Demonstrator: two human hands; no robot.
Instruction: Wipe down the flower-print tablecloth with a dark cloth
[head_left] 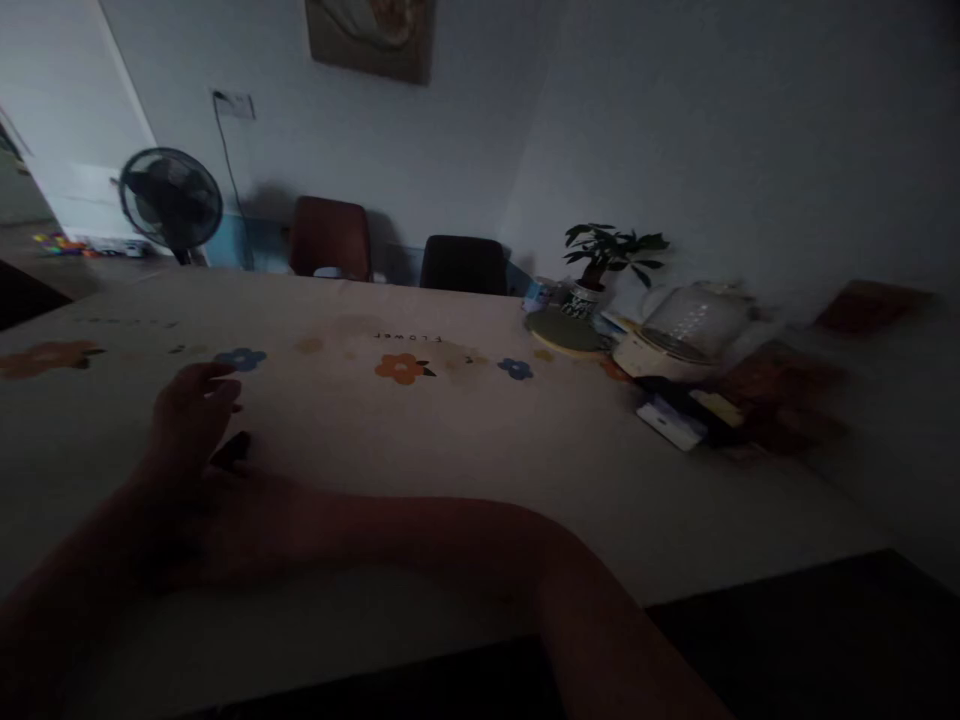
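Note:
Above the flower-printed tablecloth, my left hand (193,405) is raised with its fingers loosely bent and apart, nothing between them. My right hand (244,525) reaches across from the right and closes around the left wrist. A small black piece (231,452), perhaps the end of a strap, sticks up between the two hands at the wrist. Deep shadow hides the right fingers and most of what they grip there.
Along the right side stand a potted plant (581,300), a round green mat (566,332), a white pot with a clear cover (667,350) and a white box (670,424). Two chairs, one red-brown (330,238), one dark (463,263), and a fan (171,198) are behind the table (450,450).

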